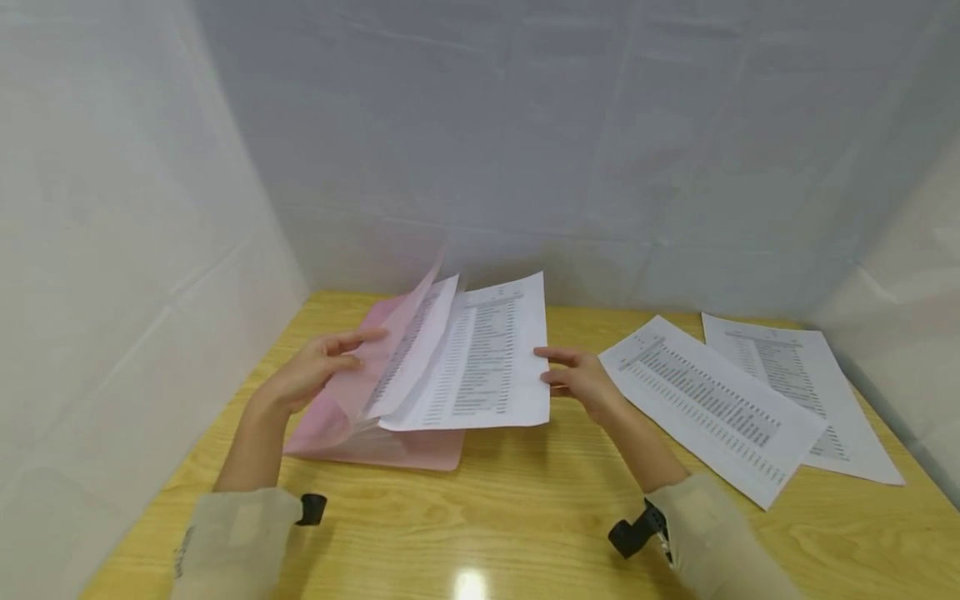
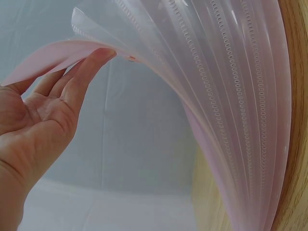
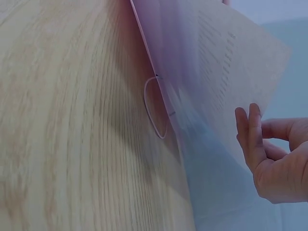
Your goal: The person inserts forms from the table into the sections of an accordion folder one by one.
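A pink folder (image 1: 427,457) with clear pockets (image 2: 236,96) lies partly opened on the table, its pages fanned. The left hand (image 1: 307,371) pinches the raised pink cover (image 2: 72,48) between thumb and fingers. At the right edge of a printed sheet (image 1: 487,358), the right hand (image 1: 581,379) pinches the paper. That sheet is tilted up, its left part against the folder's pages; whether it sits inside a pocket I cannot tell. Another printed page (image 1: 412,350) shows between it and the cover. In the right wrist view, a thin loop (image 3: 147,103) hangs from the folder's edge.
Two loose printed sheets (image 1: 712,408) lie overlapping on the right of the wooden table (image 1: 465,533). Pale sheeting (image 1: 585,150) hangs behind the table and along both sides. Each wrist wears a dark band with a small device (image 1: 632,533).
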The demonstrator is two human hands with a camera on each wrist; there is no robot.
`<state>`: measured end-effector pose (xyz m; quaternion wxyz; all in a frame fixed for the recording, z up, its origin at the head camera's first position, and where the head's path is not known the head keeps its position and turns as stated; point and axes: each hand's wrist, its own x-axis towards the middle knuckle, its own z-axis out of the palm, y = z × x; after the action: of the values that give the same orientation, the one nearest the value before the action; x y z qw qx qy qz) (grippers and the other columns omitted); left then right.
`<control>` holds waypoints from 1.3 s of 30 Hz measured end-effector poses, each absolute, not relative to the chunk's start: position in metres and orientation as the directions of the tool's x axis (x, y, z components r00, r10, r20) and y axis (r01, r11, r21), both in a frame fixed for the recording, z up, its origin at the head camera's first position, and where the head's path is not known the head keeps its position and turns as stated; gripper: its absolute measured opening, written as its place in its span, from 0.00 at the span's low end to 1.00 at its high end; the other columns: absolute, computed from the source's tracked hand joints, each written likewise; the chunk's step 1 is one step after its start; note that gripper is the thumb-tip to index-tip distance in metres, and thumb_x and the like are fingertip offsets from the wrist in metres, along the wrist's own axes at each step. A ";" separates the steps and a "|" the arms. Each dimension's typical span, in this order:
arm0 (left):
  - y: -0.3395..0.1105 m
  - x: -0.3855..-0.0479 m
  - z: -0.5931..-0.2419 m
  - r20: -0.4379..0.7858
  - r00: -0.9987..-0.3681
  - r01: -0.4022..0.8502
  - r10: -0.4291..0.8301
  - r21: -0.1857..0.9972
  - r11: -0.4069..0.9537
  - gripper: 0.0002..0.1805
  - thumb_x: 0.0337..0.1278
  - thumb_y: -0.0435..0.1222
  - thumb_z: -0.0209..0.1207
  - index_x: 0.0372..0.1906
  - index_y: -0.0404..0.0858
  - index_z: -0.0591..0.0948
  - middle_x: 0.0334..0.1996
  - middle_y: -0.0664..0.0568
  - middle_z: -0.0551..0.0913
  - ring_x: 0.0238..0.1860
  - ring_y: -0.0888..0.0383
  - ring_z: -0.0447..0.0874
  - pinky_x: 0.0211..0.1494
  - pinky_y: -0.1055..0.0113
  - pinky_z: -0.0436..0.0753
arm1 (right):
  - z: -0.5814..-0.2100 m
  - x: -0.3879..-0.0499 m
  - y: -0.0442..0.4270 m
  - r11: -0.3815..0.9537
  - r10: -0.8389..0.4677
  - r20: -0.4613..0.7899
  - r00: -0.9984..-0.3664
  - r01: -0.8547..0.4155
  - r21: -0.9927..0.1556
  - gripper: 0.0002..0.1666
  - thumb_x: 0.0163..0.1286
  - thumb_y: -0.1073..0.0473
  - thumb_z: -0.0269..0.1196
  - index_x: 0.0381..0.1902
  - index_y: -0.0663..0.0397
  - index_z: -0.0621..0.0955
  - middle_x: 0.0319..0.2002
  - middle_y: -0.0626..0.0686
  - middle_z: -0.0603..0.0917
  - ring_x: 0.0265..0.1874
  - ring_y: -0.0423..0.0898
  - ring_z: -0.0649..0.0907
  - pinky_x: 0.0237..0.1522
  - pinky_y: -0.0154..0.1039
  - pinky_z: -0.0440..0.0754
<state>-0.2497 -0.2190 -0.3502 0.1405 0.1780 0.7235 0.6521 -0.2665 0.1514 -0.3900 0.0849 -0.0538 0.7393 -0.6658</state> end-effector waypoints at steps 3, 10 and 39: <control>-0.219 -0.249 -0.350 0.027 -0.900 0.073 0.435 0.993 0.091 0.28 0.59 0.24 0.48 0.66 0.28 0.61 0.60 0.36 0.63 0.34 0.60 0.75 0.33 0.70 0.77 | -0.390 -0.265 0.145 0.097 -0.173 -0.064 -0.983 0.047 -0.994 0.26 0.60 0.73 0.57 0.58 0.67 0.72 0.55 0.64 0.73 0.30 0.43 0.80 0.33 0.36 0.78; -0.218 -0.250 -0.350 0.025 -0.902 0.075 0.431 0.992 0.099 0.28 0.59 0.24 0.48 0.66 0.28 0.61 0.62 0.37 0.60 0.36 0.61 0.74 0.34 0.71 0.76 | -0.390 -0.263 0.131 0.080 -0.147 -0.074 -0.986 0.063 -0.995 0.25 0.60 0.73 0.58 0.57 0.63 0.75 0.55 0.60 0.74 0.33 0.46 0.80 0.38 0.42 0.79; -0.219 -0.249 -0.350 0.032 -0.908 0.086 0.418 0.990 0.111 0.28 0.58 0.24 0.49 0.65 0.30 0.63 0.60 0.37 0.61 0.26 0.63 0.72 0.28 0.73 0.74 | -0.400 -0.268 0.095 -0.026 -0.171 -0.077 -0.982 0.083 -0.996 0.24 0.60 0.73 0.58 0.56 0.63 0.75 0.55 0.61 0.74 0.31 0.45 0.81 0.34 0.37 0.80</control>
<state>-0.2491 -0.2188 -0.3502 0.1290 0.1716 0.7342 0.6441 -0.2682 0.0952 -0.4001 0.0885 -0.0318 0.6922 -0.7156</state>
